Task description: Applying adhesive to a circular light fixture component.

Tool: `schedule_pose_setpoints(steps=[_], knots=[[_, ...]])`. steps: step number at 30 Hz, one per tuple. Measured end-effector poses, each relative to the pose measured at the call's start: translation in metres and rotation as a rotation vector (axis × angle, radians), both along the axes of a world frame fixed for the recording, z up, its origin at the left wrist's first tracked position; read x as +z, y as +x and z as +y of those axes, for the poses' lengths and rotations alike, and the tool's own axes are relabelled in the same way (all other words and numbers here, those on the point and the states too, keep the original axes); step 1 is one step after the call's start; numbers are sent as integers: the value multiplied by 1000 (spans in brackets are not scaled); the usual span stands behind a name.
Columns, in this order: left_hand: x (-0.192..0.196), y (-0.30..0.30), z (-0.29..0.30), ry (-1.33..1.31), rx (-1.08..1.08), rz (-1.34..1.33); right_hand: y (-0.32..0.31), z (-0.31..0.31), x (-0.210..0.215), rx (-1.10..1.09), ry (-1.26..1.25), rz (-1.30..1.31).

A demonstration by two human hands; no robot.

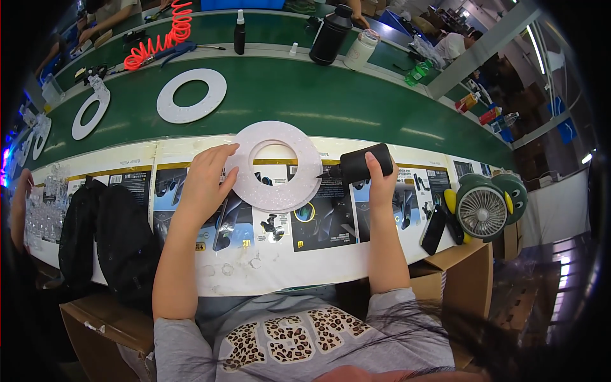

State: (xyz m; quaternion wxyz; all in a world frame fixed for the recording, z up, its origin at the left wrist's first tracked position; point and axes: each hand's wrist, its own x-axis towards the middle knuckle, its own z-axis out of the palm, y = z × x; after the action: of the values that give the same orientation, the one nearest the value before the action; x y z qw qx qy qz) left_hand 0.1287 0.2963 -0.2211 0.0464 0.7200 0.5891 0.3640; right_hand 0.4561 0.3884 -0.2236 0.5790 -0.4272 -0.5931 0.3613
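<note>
A white speckled ring [244, 179] lies on the printed sheets in front of me, with what looks like a second rim showing along its lower edge. My left hand [211, 173] rests against its left side, thumb and fingers spread apart, fingertips at the rim. In my right hand [382, 181] is a black squeeze bottle [364, 163], tipped on its side. Its thin nozzle points left and comes to the ring's right edge; I cannot tell whether it touches. Part of the bottle is hidden behind my fingers.
Another white ring [215, 95] lies on the green conveyor belt [267, 95], with more rings to its left. Beyond stand a large black bottle [331, 37] and a white jar [363, 49]. A small fan [482, 212] and a phone [434, 230] are at right; black fabric [121, 235] lies left.
</note>
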Motion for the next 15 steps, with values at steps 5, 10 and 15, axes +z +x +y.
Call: schedule_pose_setpoints(steps=[5, 10, 15], knots=[[3, 1, 0, -35, -4, 6, 1, 0, 3, 7, 15, -18], [3, 1, 0, -38, 3, 13, -2, -1, 1, -15, 5, -44], [5, 1, -1, -51, 5, 15, -1, 1, -1, 23, -2, -34]])
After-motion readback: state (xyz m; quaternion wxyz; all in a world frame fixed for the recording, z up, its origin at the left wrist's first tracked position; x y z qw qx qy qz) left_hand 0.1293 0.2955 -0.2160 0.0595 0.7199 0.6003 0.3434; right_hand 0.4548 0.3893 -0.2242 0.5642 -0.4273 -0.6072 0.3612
